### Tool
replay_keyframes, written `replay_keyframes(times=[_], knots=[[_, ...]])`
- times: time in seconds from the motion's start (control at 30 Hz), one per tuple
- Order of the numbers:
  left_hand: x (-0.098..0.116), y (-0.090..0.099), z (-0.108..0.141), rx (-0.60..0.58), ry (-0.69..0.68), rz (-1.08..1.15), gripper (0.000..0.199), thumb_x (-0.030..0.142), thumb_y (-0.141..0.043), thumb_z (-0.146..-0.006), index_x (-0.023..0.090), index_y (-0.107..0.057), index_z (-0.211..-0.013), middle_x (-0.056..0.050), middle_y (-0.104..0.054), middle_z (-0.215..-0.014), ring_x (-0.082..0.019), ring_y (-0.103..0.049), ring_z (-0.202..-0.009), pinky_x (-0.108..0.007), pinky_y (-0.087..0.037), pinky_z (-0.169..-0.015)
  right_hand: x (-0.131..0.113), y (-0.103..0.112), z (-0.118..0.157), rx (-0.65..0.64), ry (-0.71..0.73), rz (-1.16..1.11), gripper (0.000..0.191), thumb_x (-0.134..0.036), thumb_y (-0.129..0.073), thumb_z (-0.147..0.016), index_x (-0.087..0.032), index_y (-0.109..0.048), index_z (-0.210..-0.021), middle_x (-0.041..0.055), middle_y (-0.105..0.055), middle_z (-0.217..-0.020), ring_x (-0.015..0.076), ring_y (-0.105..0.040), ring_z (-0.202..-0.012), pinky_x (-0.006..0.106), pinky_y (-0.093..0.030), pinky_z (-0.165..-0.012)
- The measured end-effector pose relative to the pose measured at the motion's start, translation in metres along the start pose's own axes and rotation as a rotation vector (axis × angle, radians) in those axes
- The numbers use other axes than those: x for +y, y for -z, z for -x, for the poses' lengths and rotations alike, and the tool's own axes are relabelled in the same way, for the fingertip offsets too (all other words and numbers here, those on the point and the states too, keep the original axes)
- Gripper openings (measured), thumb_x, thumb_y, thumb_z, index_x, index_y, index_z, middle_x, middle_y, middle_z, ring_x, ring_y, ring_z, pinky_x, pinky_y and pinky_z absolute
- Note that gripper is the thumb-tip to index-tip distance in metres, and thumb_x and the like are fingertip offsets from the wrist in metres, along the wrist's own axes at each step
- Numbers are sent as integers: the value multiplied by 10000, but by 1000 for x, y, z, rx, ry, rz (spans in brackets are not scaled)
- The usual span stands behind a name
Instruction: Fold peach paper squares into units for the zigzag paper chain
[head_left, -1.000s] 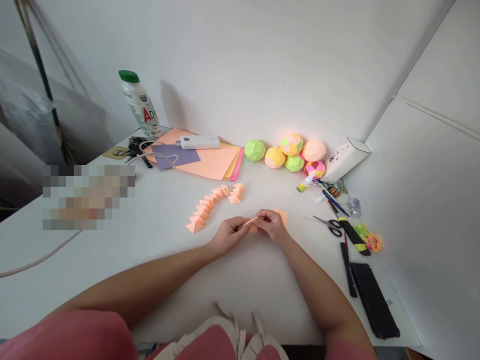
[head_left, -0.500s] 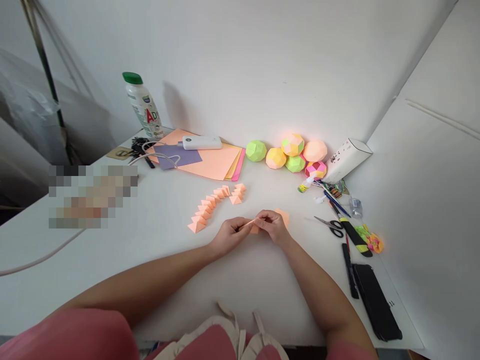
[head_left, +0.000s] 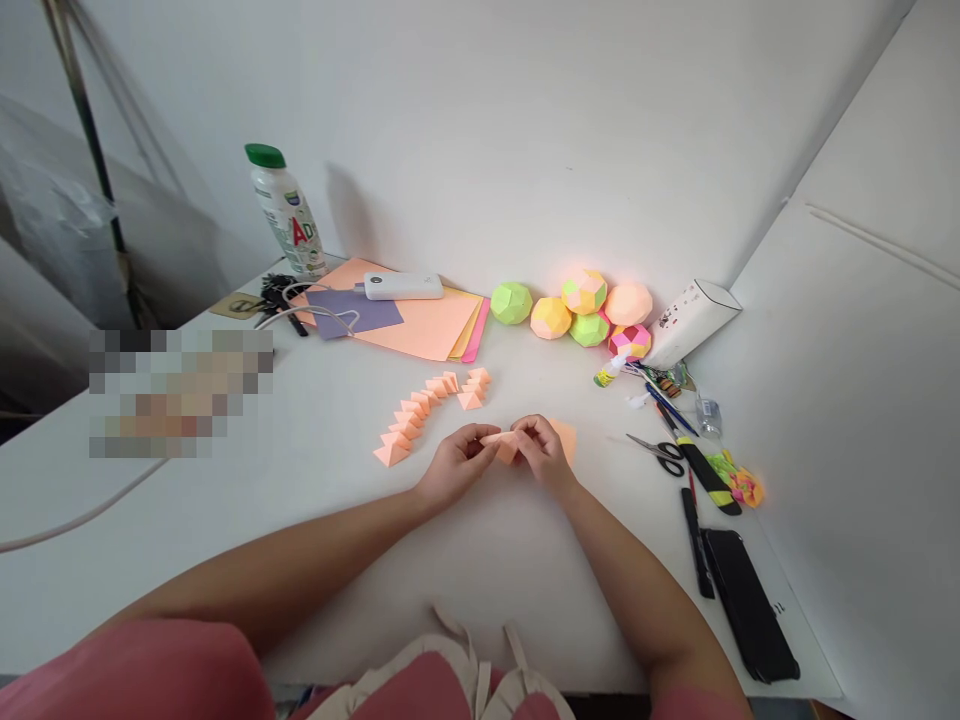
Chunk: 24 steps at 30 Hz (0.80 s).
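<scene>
Between my two hands is a small piece of peach paper (head_left: 507, 449), partly folded. My left hand (head_left: 456, 467) pinches its left end between thumb and fingers. At the other end, my right hand (head_left: 546, 453) is closed on the paper too, fingertips close to the fold. A flat peach sheet (head_left: 564, 440) lies on the table, partly hidden behind my right hand. Beyond my left hand, several folded peach paper units (head_left: 411, 413) form a curved row, with a shorter row (head_left: 473, 388) beside it.
Several faceted paper balls (head_left: 585, 291) stand by the wall. Coloured paper sheets (head_left: 427, 327) lie under a white power bank (head_left: 403, 286) at the back. Scissors (head_left: 661, 453), a cutter knife (head_left: 709, 472), a glue bottle (head_left: 610, 372) and a black phone (head_left: 750, 605) are on the right.
The folded paper has turned so more of its face shows between my hands. My left fingers have shifted slightly left, and my right hand has moved only a little.
</scene>
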<state>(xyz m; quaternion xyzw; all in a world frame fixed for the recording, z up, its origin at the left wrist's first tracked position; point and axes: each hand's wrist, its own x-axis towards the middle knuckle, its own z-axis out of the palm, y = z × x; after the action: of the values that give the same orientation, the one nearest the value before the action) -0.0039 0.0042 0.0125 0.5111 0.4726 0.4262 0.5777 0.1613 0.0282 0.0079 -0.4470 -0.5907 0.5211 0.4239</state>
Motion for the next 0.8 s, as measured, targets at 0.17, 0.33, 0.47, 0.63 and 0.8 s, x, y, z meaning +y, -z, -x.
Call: replay_keyframes(times=[0.17, 0.33, 0.47, 0.63, 0.8], knots=[[-4, 1, -1, -28, -29, 14, 400, 484, -544, -753, 167, -588, -992, -64, -644, -883, -177, -599, -781, -270, -481, -635, -1, -2, 2, -34, 77, 179, 191, -373, -543, -796, -185, -566, -815, 22, -576, -769, 122, -524, -642, 240, -445, -546], [-3, 1, -2, 27, 23, 31, 480, 487, -584, -724, 168, -534, -1079, -28, -620, -776, -151, -581, -698, -259, -464, -599, -1, -2, 1, -2, 128, 245, 206, -369, -533, -810, -193, -633, -849, 35, -634, -798, 150, -574, -708, 274, -471, -633], [-5, 1, -3, 42, 9, 60, 466, 505, -588, -717, 167, -553, -1037, -23, -601, -771, -129, -546, -659, -247, -442, -587, 2, -2, 2, 7, 109, 216, 232, -366, -578, -784, -212, -674, -929, 48, -686, -885, 186, -619, -814, 309, -494, -723], [-7, 1, -4, 89, 12, 64, 510, 524, -593, -701, 160, -557, -1056, 21, -523, -650, -99, -474, -550, -234, -401, -518, 7, 1, 0, 12, 34, 163, 230, -366, -629, -745, -212, -698, -901, 48, -701, -895, 198, -630, -851, 327, -497, -764], [-3, 1, -3, 99, 13, 40, 496, 517, -590, -701, 162, -574, -1047, 26, -511, -626, -99, -475, -548, -227, -394, -504, 8, 4, -2, -18, -16, 140, 248, -392, -631, -731, -206, -703, -879, 44, -697, -879, 192, -625, -834, 333, -492, -751]])
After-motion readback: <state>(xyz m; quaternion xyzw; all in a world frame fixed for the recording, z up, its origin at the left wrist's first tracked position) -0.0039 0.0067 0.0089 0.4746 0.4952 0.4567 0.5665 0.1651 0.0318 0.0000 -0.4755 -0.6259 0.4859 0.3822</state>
